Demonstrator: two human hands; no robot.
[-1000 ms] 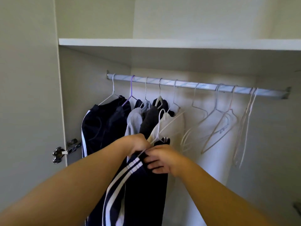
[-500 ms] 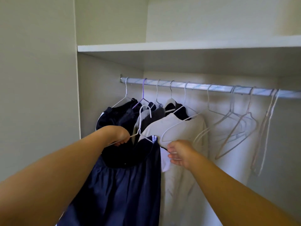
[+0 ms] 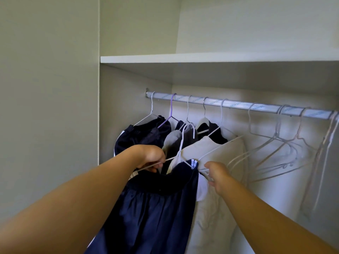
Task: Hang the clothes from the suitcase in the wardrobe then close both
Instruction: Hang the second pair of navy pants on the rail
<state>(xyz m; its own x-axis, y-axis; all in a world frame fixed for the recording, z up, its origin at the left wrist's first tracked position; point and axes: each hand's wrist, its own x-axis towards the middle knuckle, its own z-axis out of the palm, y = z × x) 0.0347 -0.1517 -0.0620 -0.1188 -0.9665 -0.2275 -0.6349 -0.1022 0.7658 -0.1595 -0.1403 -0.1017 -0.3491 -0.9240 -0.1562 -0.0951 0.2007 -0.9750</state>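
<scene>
Left hand (image 3: 152,158) is curled round the white hanger (image 3: 183,138) carrying the navy garment (image 3: 159,208), a wire by the cream shirt (image 3: 220,154) is pinched by the right hand (image 3: 217,174), and the hook is held below the rail (image 3: 238,105), nearer the left.

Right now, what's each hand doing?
Left hand: closed, gripping the white hanger carrying the navy garment.
Right hand: closed, pinching a white wire beside the cream garment.

You looked into a pale wardrobe (image 3: 135,77), its white shelf (image 3: 211,58) running across. A plain panel (image 3: 49,107) filled your left; soft light lay on the back wall (image 3: 256,24) over the shelf, shadow beneath.
</scene>
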